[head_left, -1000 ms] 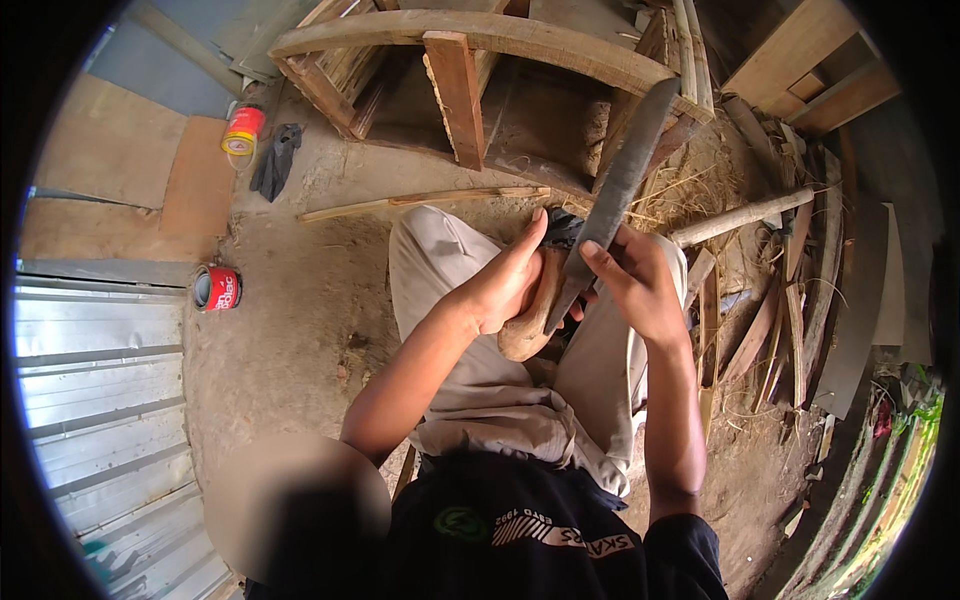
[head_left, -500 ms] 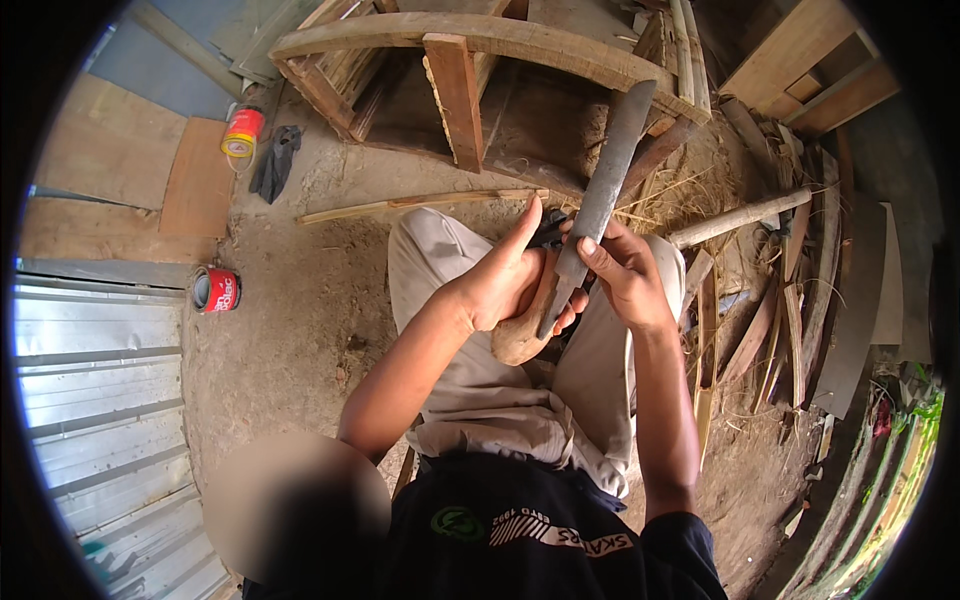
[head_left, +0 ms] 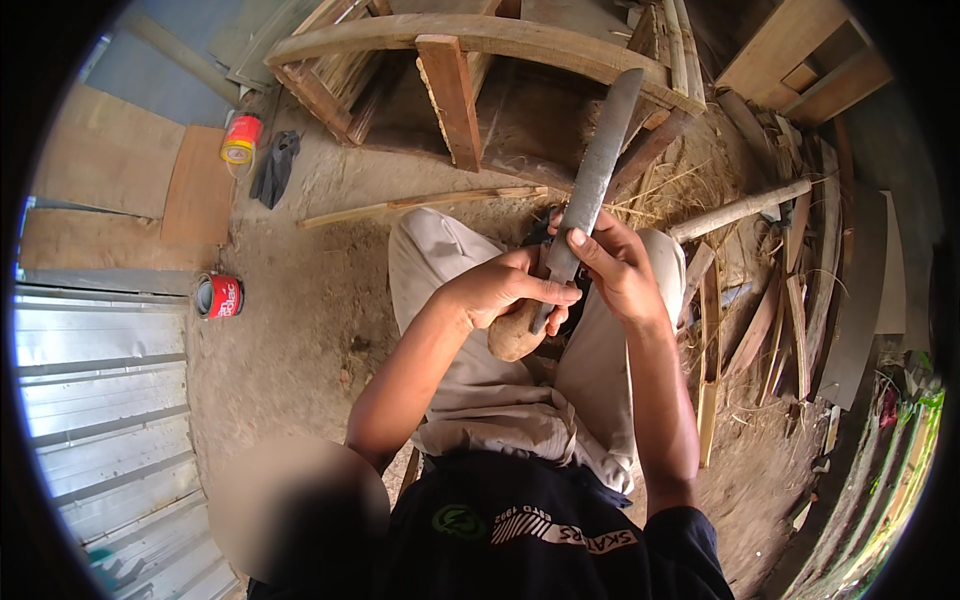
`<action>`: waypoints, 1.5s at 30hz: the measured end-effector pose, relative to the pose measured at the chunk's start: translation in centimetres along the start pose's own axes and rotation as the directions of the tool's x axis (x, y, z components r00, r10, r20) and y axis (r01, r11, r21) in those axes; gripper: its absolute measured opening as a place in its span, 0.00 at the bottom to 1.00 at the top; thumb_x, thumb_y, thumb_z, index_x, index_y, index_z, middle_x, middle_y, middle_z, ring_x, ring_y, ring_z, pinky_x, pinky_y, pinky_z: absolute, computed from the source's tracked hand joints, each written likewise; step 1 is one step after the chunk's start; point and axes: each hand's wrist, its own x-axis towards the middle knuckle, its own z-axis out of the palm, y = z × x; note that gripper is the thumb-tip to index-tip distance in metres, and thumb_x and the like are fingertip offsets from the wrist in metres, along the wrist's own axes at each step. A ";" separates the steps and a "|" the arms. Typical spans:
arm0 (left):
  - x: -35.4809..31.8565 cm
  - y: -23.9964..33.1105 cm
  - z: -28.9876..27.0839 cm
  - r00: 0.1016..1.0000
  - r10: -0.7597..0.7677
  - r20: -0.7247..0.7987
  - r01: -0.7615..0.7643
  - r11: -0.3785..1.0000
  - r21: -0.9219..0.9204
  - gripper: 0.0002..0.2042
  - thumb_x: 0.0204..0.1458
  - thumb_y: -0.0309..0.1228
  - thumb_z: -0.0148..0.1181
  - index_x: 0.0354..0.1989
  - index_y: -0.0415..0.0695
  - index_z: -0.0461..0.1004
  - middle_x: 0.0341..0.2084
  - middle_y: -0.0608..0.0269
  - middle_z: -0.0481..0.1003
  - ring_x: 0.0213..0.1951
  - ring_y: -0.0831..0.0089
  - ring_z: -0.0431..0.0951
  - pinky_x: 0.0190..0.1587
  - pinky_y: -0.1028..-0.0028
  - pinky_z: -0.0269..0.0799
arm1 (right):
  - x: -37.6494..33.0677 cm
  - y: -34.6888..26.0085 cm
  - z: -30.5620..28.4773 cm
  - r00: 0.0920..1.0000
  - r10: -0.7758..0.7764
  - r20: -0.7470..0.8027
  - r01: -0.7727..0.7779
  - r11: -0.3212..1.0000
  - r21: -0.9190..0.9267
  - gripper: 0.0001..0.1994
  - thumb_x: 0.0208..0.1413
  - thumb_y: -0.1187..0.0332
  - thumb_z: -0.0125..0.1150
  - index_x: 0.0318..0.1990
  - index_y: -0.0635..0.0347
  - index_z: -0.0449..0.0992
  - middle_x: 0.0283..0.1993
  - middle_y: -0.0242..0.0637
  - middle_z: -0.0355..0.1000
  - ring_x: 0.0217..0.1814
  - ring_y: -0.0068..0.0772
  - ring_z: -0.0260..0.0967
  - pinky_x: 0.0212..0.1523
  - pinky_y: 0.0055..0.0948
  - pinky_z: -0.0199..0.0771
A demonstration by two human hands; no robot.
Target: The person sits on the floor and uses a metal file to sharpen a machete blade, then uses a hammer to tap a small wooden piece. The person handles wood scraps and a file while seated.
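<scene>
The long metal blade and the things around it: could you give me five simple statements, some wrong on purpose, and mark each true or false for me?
1. The right grip holds the blade. True.
2. The left grip is empty. False: the left grip holds a rounded wooden piece.
3. The blade's narrow end points toward the wooden frame. False: the narrow end points toward the person's shirt, the broad end toward the wooden frame.
4. The red-and-yellow can is farther from the person than the red-and-silver can. True.
5. The trousers are black. False: the trousers are light beige.
</scene>
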 end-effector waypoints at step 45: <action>0.1 1.4 3.8 0.999 0.034 -0.010 -0.034 0.999 -0.016 0.15 0.54 0.30 0.62 0.47 0.38 0.66 0.28 0.64 0.68 0.28 0.74 0.71 0.33 0.69 0.69 | 0.5 -4.1 -0.9 0.997 -0.006 0.082 0.008 1.000 -0.029 0.07 0.62 0.67 0.56 0.39 0.62 0.72 0.29 0.27 0.71 0.28 0.15 0.66 0.26 0.18 0.64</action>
